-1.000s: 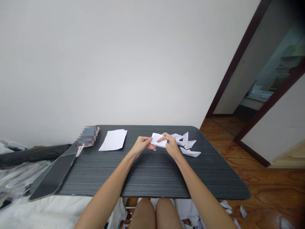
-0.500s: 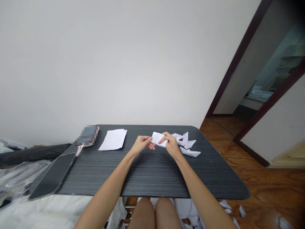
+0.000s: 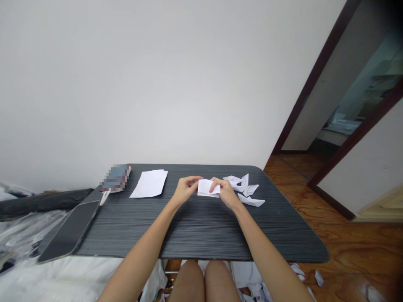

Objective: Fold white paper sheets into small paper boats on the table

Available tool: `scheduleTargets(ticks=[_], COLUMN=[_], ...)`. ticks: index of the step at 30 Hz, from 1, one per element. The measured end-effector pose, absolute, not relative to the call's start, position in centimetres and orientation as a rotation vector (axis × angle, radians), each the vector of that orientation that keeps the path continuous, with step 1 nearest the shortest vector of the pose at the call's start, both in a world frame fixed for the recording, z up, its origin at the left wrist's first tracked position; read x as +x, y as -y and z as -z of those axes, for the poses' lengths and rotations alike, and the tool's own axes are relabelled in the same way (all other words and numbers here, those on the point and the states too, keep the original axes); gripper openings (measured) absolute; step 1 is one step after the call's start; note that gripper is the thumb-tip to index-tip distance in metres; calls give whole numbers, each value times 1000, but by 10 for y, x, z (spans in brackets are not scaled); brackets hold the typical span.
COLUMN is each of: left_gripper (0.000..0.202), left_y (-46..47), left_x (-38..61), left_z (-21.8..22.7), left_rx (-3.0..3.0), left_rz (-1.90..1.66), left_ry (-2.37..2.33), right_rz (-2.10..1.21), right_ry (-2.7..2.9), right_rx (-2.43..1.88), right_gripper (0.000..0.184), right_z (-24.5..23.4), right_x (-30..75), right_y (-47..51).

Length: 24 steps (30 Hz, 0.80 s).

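Observation:
A small folded white paper (image 3: 208, 187) is held just above the dark striped table (image 3: 195, 226), near its far middle. My left hand (image 3: 185, 189) pinches the paper's left end with closed fingers. My right hand (image 3: 224, 192) grips its right end, fingers curled over the top edge. Several folded paper boats (image 3: 247, 191) lie on the table just right of my right hand.
A stack of flat white sheets (image 3: 150, 183) lies at the far left of the table, beside a blurred booklet (image 3: 116, 178). A dark phone (image 3: 71, 230) overhangs the left edge. Paper scraps (image 3: 302, 274) litter the wooden floor on the right. An open doorway (image 3: 346, 105) stands at right.
Both hands have drawn slightly closer together and the paper has turned, now lying lower and flatter between them. Nothing else on the table has moved.

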<state>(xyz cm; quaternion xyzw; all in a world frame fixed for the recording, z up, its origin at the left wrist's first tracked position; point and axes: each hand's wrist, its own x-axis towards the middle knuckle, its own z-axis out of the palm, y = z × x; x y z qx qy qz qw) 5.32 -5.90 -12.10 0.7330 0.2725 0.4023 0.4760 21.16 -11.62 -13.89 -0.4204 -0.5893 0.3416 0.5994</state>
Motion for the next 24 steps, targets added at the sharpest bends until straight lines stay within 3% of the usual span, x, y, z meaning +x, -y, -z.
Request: scheduleTargets(ticks=[6,10,24], left_gripper=[25,21,10], left_y=[61,59,57], left_x=[53,51,49], left_z=[121,118,119], left_rx=[1761,1699,1607], left_rz=[-1099,-1073,-1001], left_ry=[-709,-623,-417], right_rz=[-935,-979,-881], right_ry=[1188,1143,1316], right_rx=[-993,-1007,-924], right_gripper=[31,20,20], right_z=[139,145,133], right_x=[208,211,215], right_y=[115,112,121])
